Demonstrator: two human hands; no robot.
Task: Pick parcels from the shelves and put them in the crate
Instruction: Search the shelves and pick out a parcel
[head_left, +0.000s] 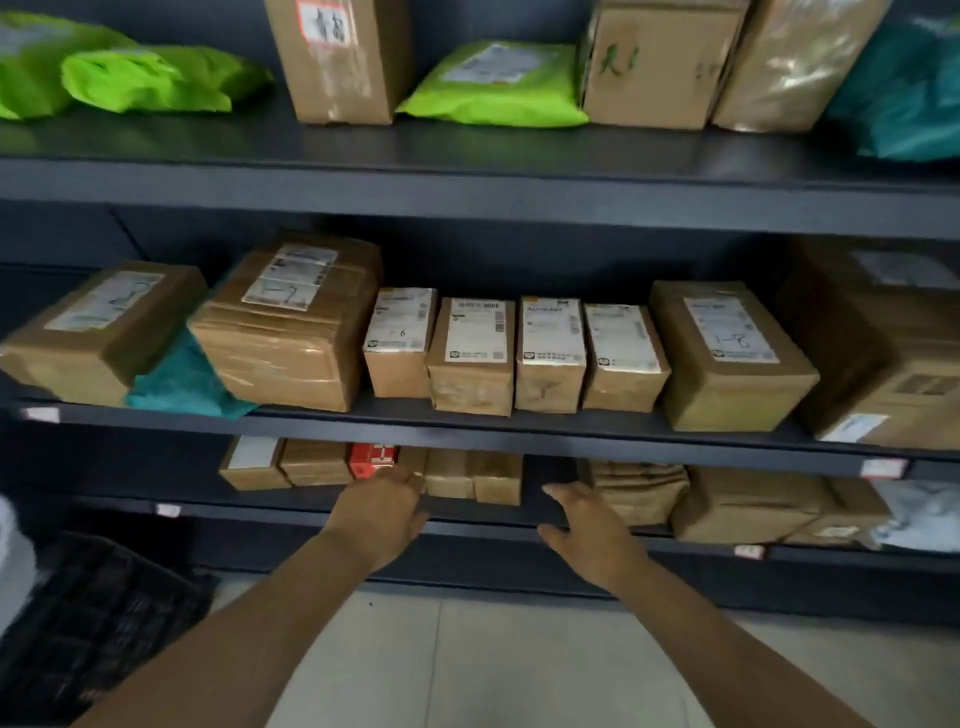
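Sitting on the low shelf, a small brown box lies between spread fingers: left hand just beside it, right hand a bit apart, holding nothing.

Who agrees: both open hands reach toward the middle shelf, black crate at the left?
Wrong shelf: the head view shows the left hand and right hand, both open, reaching toward the lowest shelf, with the black crate at the left.

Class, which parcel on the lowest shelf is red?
The small red box, just beyond the left hand; the boxes either side are plain brown cardboard.
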